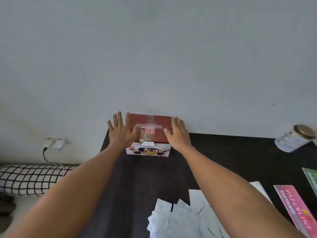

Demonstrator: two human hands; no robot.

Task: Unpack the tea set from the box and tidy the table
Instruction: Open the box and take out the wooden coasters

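A red tea set box, taped across its closed top and with a picture of a teapot and cups on its front, stands at the far edge of the dark table, against the wall. My left hand is spread at the box's left end, fingers apart. My right hand lies flat at the right end, its thumb over the top. Both hands reach the box, but neither has its fingers closed around it.
Several loose white papers lie near the table's front. A pink booklet and a green one lie at the right. A tipped jar with a gold lid rests at the far right. A checked pillow and wall chargers are left of the table.
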